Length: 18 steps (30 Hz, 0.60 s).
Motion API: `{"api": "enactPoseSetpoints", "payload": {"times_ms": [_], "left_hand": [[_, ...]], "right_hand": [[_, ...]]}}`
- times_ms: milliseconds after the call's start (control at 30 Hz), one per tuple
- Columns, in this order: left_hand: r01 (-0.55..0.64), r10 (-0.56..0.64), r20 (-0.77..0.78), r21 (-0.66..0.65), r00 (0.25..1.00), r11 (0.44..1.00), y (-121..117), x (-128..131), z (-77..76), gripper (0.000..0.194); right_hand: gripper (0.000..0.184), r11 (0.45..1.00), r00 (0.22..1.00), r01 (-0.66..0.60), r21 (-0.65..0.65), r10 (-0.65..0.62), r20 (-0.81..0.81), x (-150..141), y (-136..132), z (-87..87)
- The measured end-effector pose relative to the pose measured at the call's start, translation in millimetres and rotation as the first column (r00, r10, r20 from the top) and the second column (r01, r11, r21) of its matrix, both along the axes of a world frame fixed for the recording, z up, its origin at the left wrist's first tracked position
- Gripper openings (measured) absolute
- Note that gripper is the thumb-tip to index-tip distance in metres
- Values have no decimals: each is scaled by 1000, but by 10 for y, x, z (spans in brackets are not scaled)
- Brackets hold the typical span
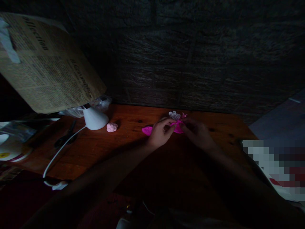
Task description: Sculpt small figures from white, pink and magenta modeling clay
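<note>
Over the wooden table, my left hand (161,132) and my right hand (199,132) are close together, fingertips pinched on a bright pink, soft-looking piece (178,128). Its exact kind is too dark to make out. Another bright pink piece (147,130) lies just left of my left hand, partly covered by it. Behind my fingers sit a cluster of small whitish shapes (174,115) and a small pink pointed shape (184,115). A pale pink clay-like lump (111,127) rests farther left, apart from both hands.
A lamp with a newsprint shade (54,66) and white base (95,119) stands at left. Its cord (56,156) crosses the table (133,114) near dark scissors (65,138). A white tub (11,151) is far left. A dark brick wall (190,63) rises behind.
</note>
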<state>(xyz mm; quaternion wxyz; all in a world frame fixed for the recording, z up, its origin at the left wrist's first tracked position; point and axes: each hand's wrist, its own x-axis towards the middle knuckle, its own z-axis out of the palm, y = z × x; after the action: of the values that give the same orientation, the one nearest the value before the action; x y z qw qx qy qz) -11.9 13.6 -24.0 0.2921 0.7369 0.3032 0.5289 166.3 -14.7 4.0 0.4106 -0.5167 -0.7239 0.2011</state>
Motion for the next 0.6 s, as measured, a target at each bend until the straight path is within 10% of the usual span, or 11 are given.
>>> {"api": "enactPoseSetpoints", "payload": {"times_ms": [600], "left_hand": [[79, -85, -33, -156, 996, 985, 28, -32, 1, 8]], "right_hand": [[24, 998, 983, -20, 62, 8, 184, -12, -37, 48]]}}
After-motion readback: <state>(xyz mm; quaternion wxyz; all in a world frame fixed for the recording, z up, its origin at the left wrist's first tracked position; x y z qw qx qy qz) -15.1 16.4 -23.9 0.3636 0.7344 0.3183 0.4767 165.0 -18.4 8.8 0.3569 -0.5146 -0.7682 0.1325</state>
